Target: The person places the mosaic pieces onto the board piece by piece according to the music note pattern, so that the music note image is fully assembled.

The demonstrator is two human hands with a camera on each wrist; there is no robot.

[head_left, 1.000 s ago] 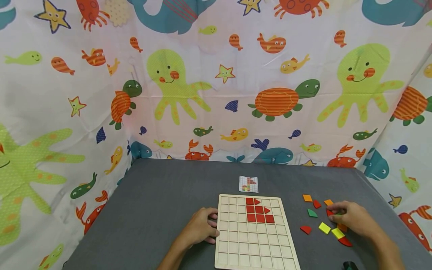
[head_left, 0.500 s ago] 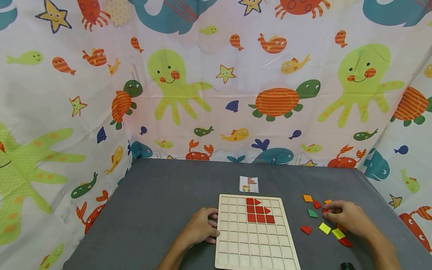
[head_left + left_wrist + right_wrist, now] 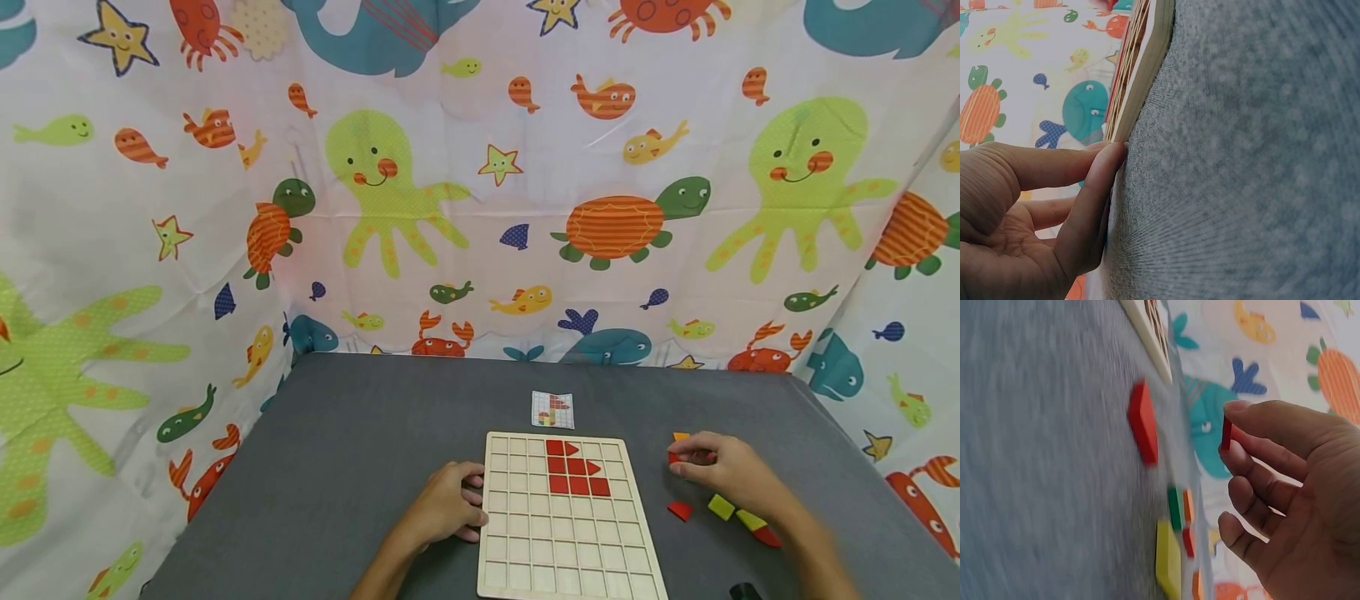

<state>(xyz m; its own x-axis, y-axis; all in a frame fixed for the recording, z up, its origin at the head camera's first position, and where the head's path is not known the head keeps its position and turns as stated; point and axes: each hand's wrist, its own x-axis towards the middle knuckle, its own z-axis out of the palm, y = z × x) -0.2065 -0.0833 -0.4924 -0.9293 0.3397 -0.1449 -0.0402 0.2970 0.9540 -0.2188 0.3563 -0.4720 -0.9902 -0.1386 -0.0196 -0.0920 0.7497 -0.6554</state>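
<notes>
A wooden grid board (image 3: 562, 542) lies on the grey table, with several red square and pointed tiles (image 3: 577, 484) set in its upper cells. My left hand (image 3: 448, 504) holds the board's left edge; in the left wrist view, the thumb and a finger meet at that edge. My right hand (image 3: 731, 471) pinches a thin red tile (image 3: 1227, 432) between thumb and fingertips, above the loose pieces right of the board. Seen edge-on in the right wrist view, the tile does not show its outline. The hand covers part of the pile in the head view.
Around the right hand lie a red tile (image 3: 680, 510), a yellow tile (image 3: 722, 507), a red curved tile (image 3: 767, 536), an orange tile (image 3: 680, 436) and a green tile (image 3: 1175, 506). A small patterned card (image 3: 552, 410) lies behind the board. A dark object (image 3: 745, 591) shows at the bottom edge.
The right hand has moved left, towards the board, with the red tile taken from the loose pieces. The left hand and board have stayed put. The dark object at the bottom has shifted left.
</notes>
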